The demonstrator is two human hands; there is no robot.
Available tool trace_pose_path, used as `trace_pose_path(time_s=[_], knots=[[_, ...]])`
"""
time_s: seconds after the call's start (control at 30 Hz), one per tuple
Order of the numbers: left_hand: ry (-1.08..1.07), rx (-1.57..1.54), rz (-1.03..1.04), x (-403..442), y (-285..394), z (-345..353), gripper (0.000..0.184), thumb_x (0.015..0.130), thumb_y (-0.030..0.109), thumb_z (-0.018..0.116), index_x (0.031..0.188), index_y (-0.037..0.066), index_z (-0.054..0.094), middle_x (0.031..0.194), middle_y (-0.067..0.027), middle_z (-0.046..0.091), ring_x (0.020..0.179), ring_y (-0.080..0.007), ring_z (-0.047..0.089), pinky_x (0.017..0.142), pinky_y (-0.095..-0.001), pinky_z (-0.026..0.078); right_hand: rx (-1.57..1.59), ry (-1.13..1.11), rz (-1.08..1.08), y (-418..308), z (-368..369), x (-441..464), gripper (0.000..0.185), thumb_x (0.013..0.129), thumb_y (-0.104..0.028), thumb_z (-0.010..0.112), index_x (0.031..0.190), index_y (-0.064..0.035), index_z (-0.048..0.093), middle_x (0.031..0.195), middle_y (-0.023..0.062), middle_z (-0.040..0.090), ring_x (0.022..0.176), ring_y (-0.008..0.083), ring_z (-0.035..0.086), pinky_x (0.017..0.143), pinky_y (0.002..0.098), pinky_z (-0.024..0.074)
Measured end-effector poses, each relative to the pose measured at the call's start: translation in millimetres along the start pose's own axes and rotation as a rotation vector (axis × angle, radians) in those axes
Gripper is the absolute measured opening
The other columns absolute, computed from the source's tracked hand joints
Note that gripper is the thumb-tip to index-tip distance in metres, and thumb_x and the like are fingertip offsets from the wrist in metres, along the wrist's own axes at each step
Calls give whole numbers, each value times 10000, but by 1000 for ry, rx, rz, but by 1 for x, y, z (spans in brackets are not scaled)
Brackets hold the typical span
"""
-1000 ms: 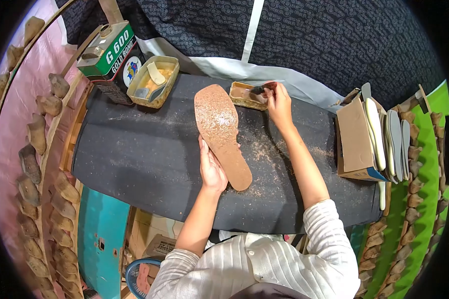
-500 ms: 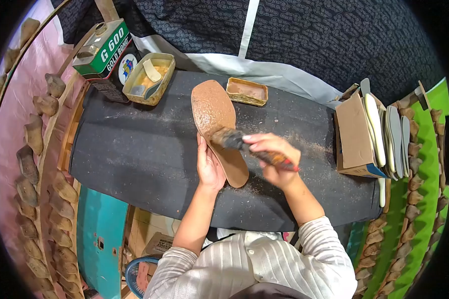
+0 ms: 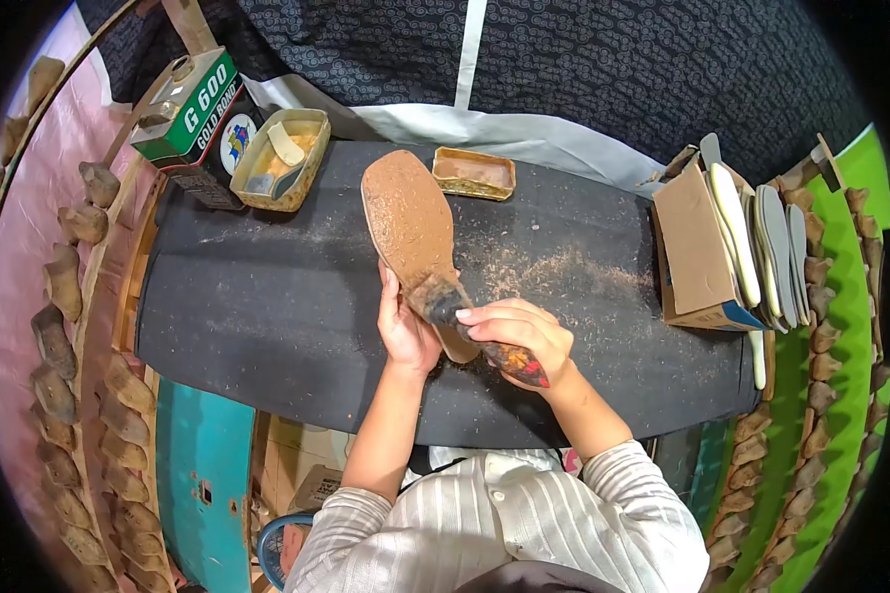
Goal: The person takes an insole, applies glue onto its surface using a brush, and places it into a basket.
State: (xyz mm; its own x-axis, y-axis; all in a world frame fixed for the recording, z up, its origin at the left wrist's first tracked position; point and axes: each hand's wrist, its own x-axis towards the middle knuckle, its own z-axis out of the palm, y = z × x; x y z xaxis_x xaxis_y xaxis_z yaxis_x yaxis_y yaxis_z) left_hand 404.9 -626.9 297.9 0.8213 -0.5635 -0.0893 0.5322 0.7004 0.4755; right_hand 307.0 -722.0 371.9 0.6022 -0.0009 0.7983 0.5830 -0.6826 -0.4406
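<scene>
**Black cloth (image 3: 237,287) below, brush (image 3: 446,305) on the shoe sole (image 3: 408,212)**

Tan shavings (image 3: 603,272) lie scattered across the cloth. My left hand (image 3: 408,331) grips the shoe sole by its edge near the waist, above the cloth, its wide end pointing away from me. My right hand (image 3: 524,336) is wrapped around the brush handle, bristles against the narrow part of the sole. 1.0 s ago that hand was over at the small tray (image 3: 473,188); 0.5 s ago the bristles sat slightly nearer the wide end.

Now the tray, with brownish matter inside, stands apart from my hands. Left of it, a larger tub (image 3: 313,176) holds yellowish residue, a cream spatula (image 3: 287,145) and grey pieces (image 3: 270,185). Beside that stands the G 600 Gold Bond can (image 3: 206,124), contents hidden. At right, a cardboard box (image 3: 695,247) holds upright cream and grey sole-shaped pieces (image 3: 737,242).
</scene>
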Motion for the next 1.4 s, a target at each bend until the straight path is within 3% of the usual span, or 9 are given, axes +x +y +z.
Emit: trace_pose_path(time_s=[0.23, 1.2, 1.3, 1.4], knots=[[14, -58, -7, 2, 4, -2, 524, 919, 444, 290, 1236, 49, 422, 1146, -156, 533, 877, -245, 575, 773, -398, 484, 24, -111, -44, -5, -1, -19, 183, 664, -43, 618, 830, 30, 602, 886, 150, 640, 736, 256, 637, 641, 320, 513], [-161, -330, -74, 7, 5, -4, 597, 884, 563, 305, 1292, 133, 380, 1243, -117, 469, 832, -237, 556, 720, -422, 457, 138, -117, 34, -13, -12, -53, 178, 662, -39, 618, 827, 21, 591, 889, 133, 637, 726, 254, 635, 598, 320, 510], [-123, -239, -65, 5, 2, -2, 609, 888, 569, 276, 1279, 115, 384, 1199, -115, 502, 798, -193, 573, 684, -392, 505, 133, -68, 36, -16, -12, -51, 177, 663, -49, 619, 823, 22, 591, 879, 130, 639, 717, 253, 635, 597, 319, 509], [-138, -216, -62, 4, -1, -6, 587, 885, 564, 301, 1284, 144, 396, 1213, -118, 499, 783, -222, 573, 699, -424, 467, 95, -46, 6, -17, -8, -49, 172, 663, -55, 618, 820, 14, 594, 865, 124, 641, 700, 248, 633, 596, 314, 508]])
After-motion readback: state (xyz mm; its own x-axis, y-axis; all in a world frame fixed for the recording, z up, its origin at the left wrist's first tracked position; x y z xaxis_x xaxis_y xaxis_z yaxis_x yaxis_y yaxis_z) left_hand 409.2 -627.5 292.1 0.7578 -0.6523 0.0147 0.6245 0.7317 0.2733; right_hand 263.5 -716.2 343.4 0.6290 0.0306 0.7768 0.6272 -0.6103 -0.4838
